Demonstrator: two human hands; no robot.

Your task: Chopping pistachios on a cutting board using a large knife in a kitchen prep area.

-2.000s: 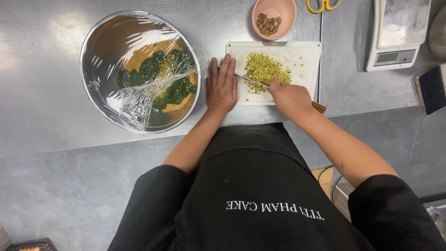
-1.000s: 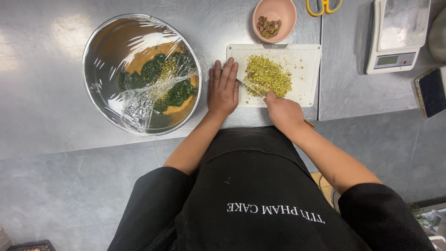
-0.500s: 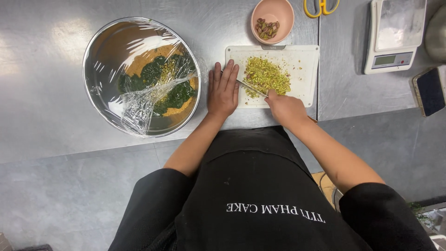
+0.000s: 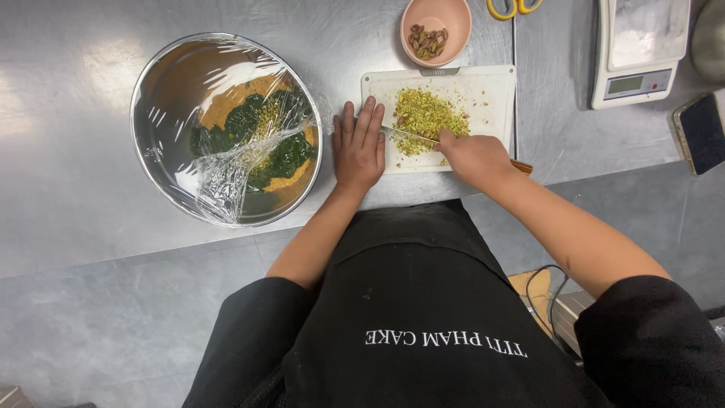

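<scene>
Compared with two seconds ago, the right hand (image 4: 474, 157) has drawn back toward the body, so the knife (image 4: 411, 135) now lies across the near edge of the chopped nuts (image 4: 425, 115) rather than through their middle; the left hand (image 4: 359, 147) keeps its place. Right fingers are clenched around the knife handle. Left fingers lie flat and released, palm down on the left end of the white cutting board (image 4: 491, 91). Most of the nuts on the board appear already cut to fine green-yellow crumbs, heaped at its centre; a few whole nuts remain in the pink bowl (image 4: 436, 23) just beyond the board, so some chopping seems left. Work surface: a steel counter (image 4: 75, 113), also bearing a film-covered metal bowl (image 4: 226, 128) of green and orange contents, a scale (image 4: 642, 53), yellow-handled scissors (image 4: 513, 7) and a phone (image 4: 702, 132).
</scene>
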